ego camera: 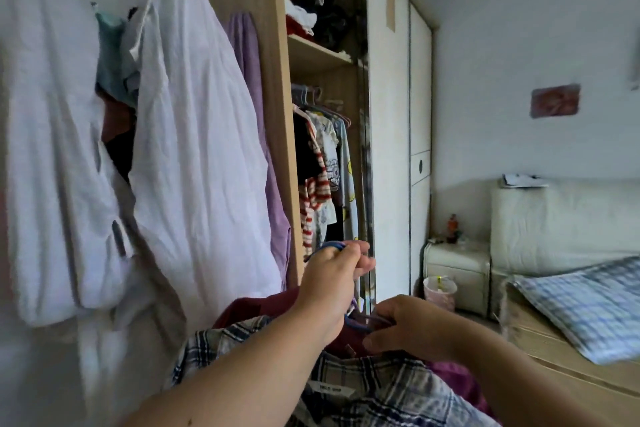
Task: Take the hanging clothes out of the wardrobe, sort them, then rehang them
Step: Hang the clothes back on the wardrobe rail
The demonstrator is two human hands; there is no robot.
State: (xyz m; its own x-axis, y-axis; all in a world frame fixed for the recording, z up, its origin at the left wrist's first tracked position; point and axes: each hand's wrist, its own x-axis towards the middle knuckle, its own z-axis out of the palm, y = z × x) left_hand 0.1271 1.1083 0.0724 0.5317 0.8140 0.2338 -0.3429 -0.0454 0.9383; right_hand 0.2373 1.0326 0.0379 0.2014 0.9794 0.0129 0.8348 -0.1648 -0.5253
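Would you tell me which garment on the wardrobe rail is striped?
The red-and-white top beside the black one; the rest are plain black, printed white or pale blue.

My left arm stretches forward, left hand gripping a blue hanger by its hook; my right hand sits lower, close by, fingers curled, pinching the hanger.

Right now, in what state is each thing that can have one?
Wardrobe: open.
Rail clothes: hanging on hangers.
White shirt: hanging outside the wardrobe.
Left hand: grips hanger bundle by its hooks.
Right hand: pinches hanger bundle lower down.
Plaid shirt: bunched below the hands.
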